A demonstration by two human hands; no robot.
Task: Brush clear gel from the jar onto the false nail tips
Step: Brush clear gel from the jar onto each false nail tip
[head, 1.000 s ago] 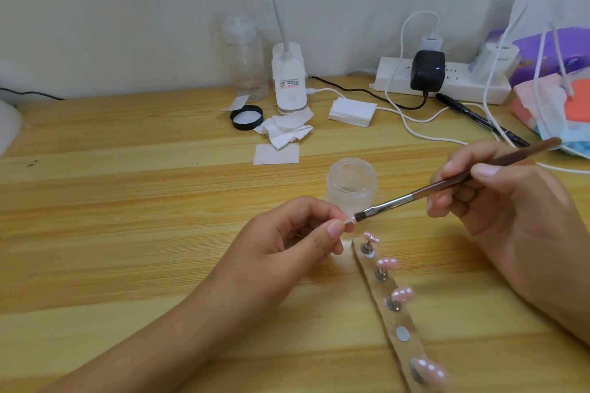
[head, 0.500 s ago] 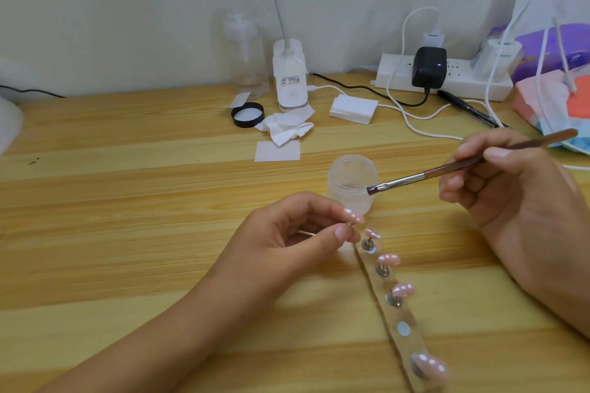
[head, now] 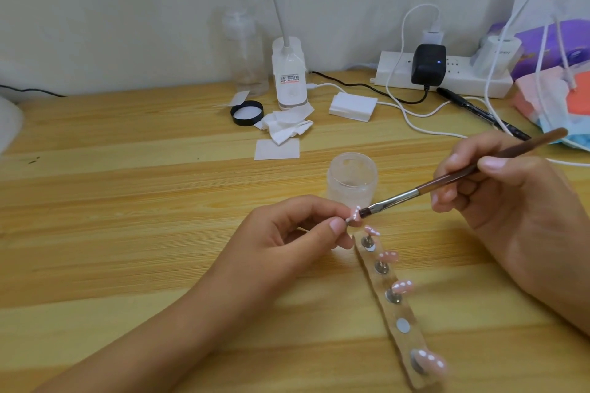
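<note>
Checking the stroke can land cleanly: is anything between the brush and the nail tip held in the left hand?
Nothing visible. The brush, gripped by the right hand, has its bristles against the nail tip that the left hand holds. The gel jar stands behind them, off the path.

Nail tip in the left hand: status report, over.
Left hand pinches nail tip. Right hand grips brush, bristles touching the tip. Open jar just behind; nothing in the way.
</note>
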